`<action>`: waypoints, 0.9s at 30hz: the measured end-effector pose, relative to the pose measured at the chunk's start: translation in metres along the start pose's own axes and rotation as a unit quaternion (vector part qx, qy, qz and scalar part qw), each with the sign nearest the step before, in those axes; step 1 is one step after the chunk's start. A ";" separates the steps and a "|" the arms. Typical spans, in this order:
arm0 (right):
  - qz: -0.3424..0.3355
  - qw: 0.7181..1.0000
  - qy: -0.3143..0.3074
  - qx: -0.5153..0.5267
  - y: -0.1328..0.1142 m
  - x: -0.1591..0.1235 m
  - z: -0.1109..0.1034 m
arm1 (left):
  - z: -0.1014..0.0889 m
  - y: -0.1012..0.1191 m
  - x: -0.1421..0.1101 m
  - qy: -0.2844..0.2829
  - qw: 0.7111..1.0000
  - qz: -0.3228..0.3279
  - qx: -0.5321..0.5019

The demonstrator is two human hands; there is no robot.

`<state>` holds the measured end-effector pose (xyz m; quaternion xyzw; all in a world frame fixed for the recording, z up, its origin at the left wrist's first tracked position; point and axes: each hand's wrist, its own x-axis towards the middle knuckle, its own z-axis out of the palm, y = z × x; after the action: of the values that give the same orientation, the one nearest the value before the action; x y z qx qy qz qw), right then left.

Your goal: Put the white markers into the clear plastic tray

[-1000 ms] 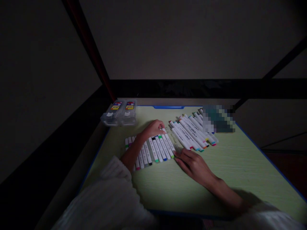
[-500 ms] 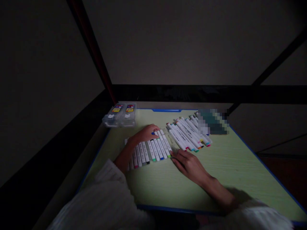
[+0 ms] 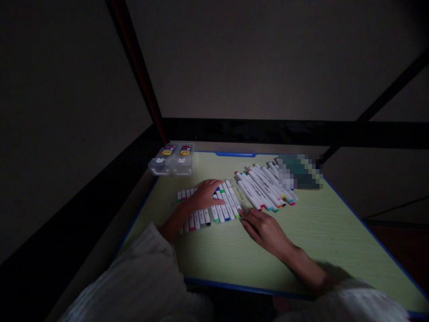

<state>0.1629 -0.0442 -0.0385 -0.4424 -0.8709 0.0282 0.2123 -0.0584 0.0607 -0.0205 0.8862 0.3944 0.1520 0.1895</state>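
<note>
Spreads left hand (image 3: 205,197) over marker row (image 3: 224,209) at six o'clock | touches its end marker (image 3: 235,200) with right hand (image 3: 266,228) at five o'clock, cannot tell if pinching | seemingly squaring up; next probably calls for gentle pressure

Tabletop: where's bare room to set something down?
Bare: right side of the table, between right hand and blue right edge; also the strip between the row of markers and front edge. Crowded: mid-table, left hand over that row, loose markers beside it.
</note>
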 end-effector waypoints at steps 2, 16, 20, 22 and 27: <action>-0.003 1.000 0.002 0.001 0.000 0.000 0.000 | 0.000 0.000 0.000 0.000 1.000 -0.002 -0.002; -0.007 1.000 0.005 -0.013 -0.002 0.001 -0.001 | 0.003 0.000 -0.005 -0.001 1.000 0.010 0.008; -0.009 1.000 0.010 -0.015 -0.003 0.001 -0.003 | 0.001 0.004 -0.008 -0.008 1.000 0.020 0.004; -0.003 1.000 0.013 -0.019 -0.003 0.001 -0.003 | 0.000 0.006 -0.009 -0.011 1.000 0.018 0.002; 0.040 0.998 0.029 -0.032 -0.002 0.000 -0.002 | 0.000 0.009 -0.011 -0.015 1.000 0.009 -0.024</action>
<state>0.1622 -0.0456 -0.0366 -0.4844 -0.8461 -0.0037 0.2222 -0.0600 0.0466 -0.0176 0.8870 0.3798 0.1499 0.2155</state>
